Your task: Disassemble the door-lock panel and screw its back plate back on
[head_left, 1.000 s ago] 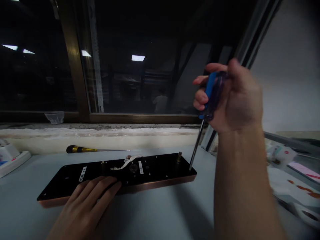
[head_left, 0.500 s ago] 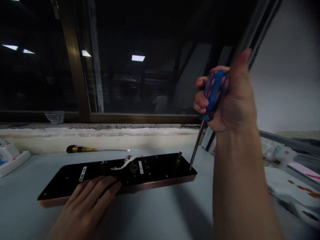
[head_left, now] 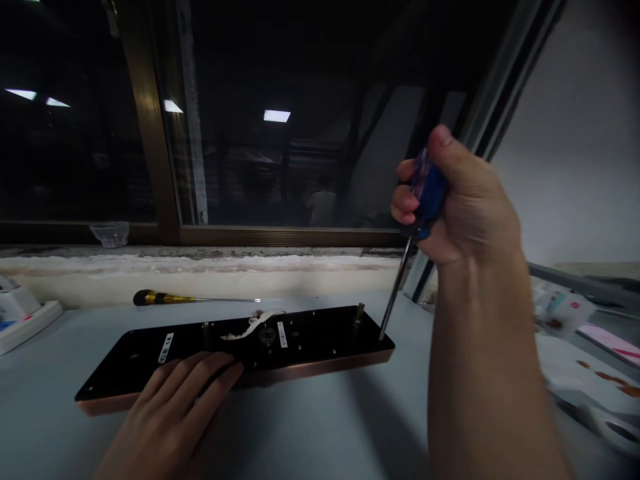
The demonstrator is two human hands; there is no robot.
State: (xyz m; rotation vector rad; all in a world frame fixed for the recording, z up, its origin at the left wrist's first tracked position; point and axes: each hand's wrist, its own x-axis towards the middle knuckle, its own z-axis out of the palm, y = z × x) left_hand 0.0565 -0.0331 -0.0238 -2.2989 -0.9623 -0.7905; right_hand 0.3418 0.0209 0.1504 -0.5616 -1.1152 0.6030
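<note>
A long black panel [head_left: 310,340] with copper-coloured sides, like the back of a door lock, lies on the table. It bears white labels, metal posts and a white cable [head_left: 255,325]. My left hand [head_left: 175,407] rests on its near edge, fingers stretched out flat; the thumb is hidden. Raised over the panel's right end, my right hand [head_left: 465,200] is closed round the blue handle of a screwdriver [head_left: 397,287], thumb up near the handle's top. The slanting shaft's tip meets the panel near its right corner; any screw there is too small to make out.
Behind the panel lies a second screwdriver [head_left: 165,298] with a yellow and black handle. A clear plastic cup [head_left: 110,234] stands on the window sill. A white device [head_left: 30,323] sits at far left. Papers and a white roll [head_left: 617,427] are at right.
My right hand has turned on the screwdriver handle, its thumb swinging left over the top. The shaft's tip stays at the panel's corner. My left hand and the panel have not visibly moved.
</note>
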